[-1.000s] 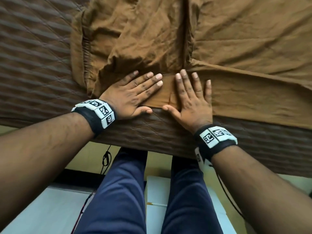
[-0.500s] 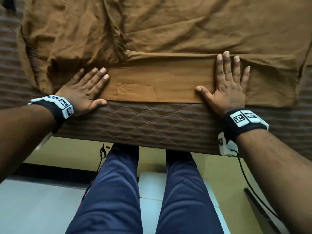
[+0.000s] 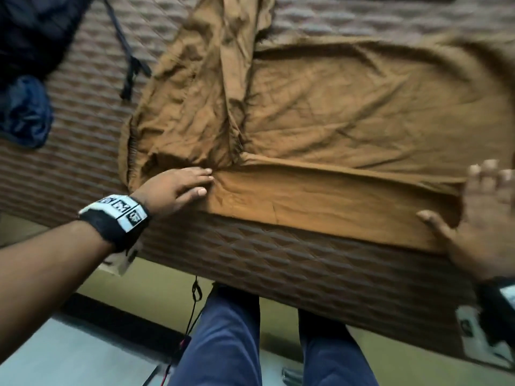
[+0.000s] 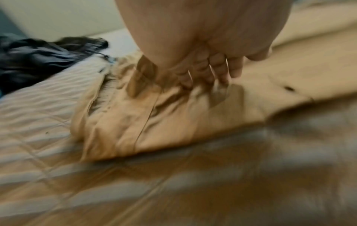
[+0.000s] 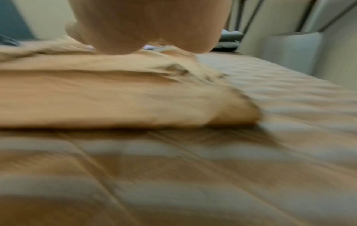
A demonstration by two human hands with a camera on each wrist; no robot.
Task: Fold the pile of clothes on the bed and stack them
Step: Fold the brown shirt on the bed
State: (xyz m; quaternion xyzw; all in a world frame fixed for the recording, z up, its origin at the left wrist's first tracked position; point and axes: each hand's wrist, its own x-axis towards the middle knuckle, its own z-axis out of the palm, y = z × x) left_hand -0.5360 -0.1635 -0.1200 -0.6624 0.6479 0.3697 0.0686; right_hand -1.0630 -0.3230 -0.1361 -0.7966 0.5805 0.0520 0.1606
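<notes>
Your brown garment [image 3: 348, 112] lies spread across the quilted brown bed [image 3: 292, 263], its near edge turned up into a flat folded band [image 3: 320, 201] that runs along the mattress edge in front of you. Your left hand [image 3: 174, 188] rests flat on the garment at the left end of that band, fingers straight and together, tips pointing toward the crease where the rumpled left portion meets the fold; the left wrist view confirms extended fingers [image 4: 218, 71] pressing cloth, nothing gripped. Your right hand [image 3: 479, 218] is at the right end of the band, fingers spread and straight, thumb out to the side; it is blurred, and I cannot tell whether it touches the fabric or sits just above it. The right wrist view shows only the heel of the palm over the garment's right corner [image 5: 231, 107]. The hands are well apart. A dark blue garment [image 3: 25, 110] lies bunched at the far left of the bed, apart from the brown one. Your legs in blue trousers [image 3: 231, 338] stand against the bed's near side.
</notes>
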